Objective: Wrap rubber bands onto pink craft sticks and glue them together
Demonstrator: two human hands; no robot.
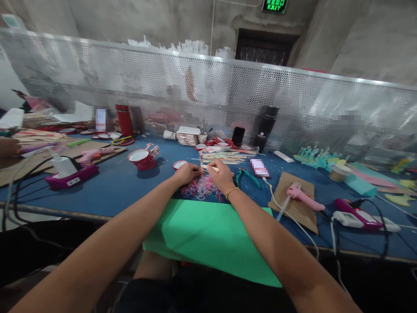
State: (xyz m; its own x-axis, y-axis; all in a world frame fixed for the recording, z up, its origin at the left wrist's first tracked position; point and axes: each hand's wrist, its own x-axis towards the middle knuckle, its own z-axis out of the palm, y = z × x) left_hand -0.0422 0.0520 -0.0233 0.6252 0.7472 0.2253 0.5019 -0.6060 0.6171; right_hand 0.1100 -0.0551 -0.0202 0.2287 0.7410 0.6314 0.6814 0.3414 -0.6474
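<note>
My left hand (188, 174) is closed over a pile of tangled coloured threads (204, 189), its fingertips pinching at the foot of a thin pale strip (201, 159) that stands upright. Close beside it, my right hand (221, 174) pinches a small whitish piece too small to name. A white disc with a red rim (180, 164) lies just behind my left hand. To the right of my right hand are teal-handled pliers (246, 177). A green sheet (208, 239) spreads over my lap below the table edge.
A stack of red-rimmed tins (142, 160) stands left. Behind my hands lie thin strips (228, 157) and a black bottle (266, 128). At right, a pink glue gun (301, 198) rests on cardboard (282, 195), near a cabled phone (259, 168) and purple power strip (365, 219). Another person's hand (9, 146) shows far left.
</note>
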